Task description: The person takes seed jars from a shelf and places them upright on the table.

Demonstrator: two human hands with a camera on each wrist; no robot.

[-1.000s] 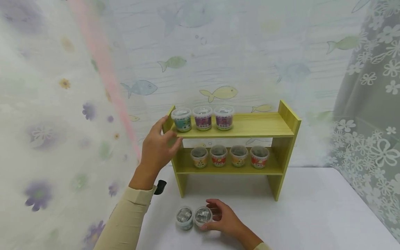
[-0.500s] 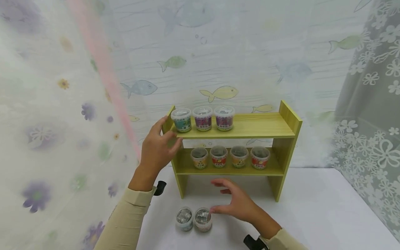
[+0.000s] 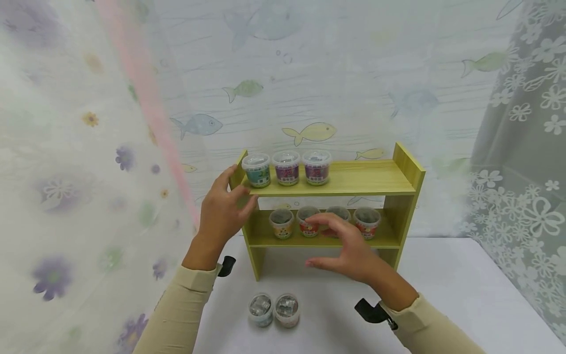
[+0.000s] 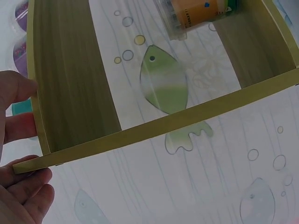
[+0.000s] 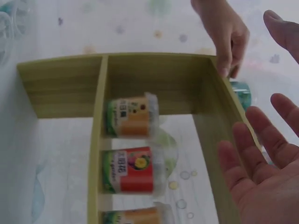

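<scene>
My left hand [image 3: 223, 211] grips the upper left corner of a small yellow-green wooden shelf [image 3: 367, 178]; in the left wrist view its thumb and fingers [image 4: 21, 86] lie about the side panel and board edge. A teal-labelled plastic cup [image 3: 258, 172] stands beside that hand, followed by two purple-labelled cups [image 3: 287, 171]. My right hand [image 3: 353, 250] hovers before the lower board, thumb and fingers spread, holding nothing. It partly hides an orange-labelled cup [image 3: 338, 213]. Also on that board are another orange-labelled cup [image 3: 282, 225] and two red-labelled cups [image 3: 367, 223].
Two lidded cups [image 3: 261, 309] with silvery contents stand side by side on the white table [image 3: 442, 285], in front of the shelf. Patterned curtains [image 3: 353, 73] hang behind and to the left. A lace-flower curtain [image 3: 530, 172] hangs at the right.
My right hand has let go of the right-hand cup on the table and risen up and right to the lower board. The left hand stays at the shelf corner.
</scene>
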